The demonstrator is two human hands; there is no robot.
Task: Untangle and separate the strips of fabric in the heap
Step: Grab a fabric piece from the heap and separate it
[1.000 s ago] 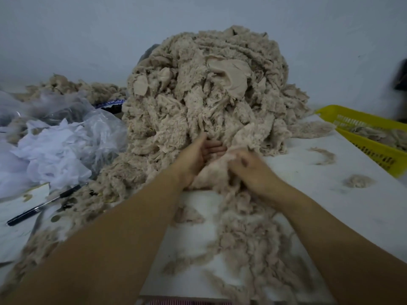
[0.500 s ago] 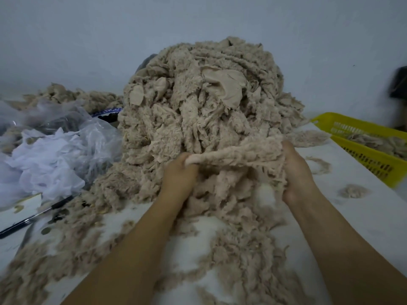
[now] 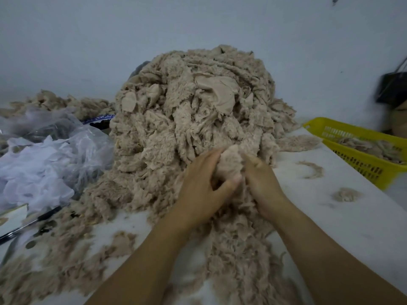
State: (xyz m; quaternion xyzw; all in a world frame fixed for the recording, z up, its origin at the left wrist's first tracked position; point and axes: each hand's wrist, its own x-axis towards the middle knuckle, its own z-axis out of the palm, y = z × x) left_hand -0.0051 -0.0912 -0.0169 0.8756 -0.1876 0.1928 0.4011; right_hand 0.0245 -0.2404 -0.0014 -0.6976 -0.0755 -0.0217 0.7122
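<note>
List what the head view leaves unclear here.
Head view:
- right hand: fingertips sunk in the fabric clump that the left hand grips; its grip cannot be told.
- yellow basket: cut off by the right edge.
- dark object on the far right: blurred, cut by the edge.
- blue-and-white packet: mostly behind the heap, print too small.

heap (image 3: 189, 119): beige, fuzzy | basket (image 3: 361, 155): yellow, slotted | table (image 3: 330, 216): white | bags (image 3: 44, 164): white/clear, crinkled | pen (image 3: 33, 223): black | wall (image 3: 110, 40): pale grey-blue | scraps (image 3: 346, 194): beige
</note>
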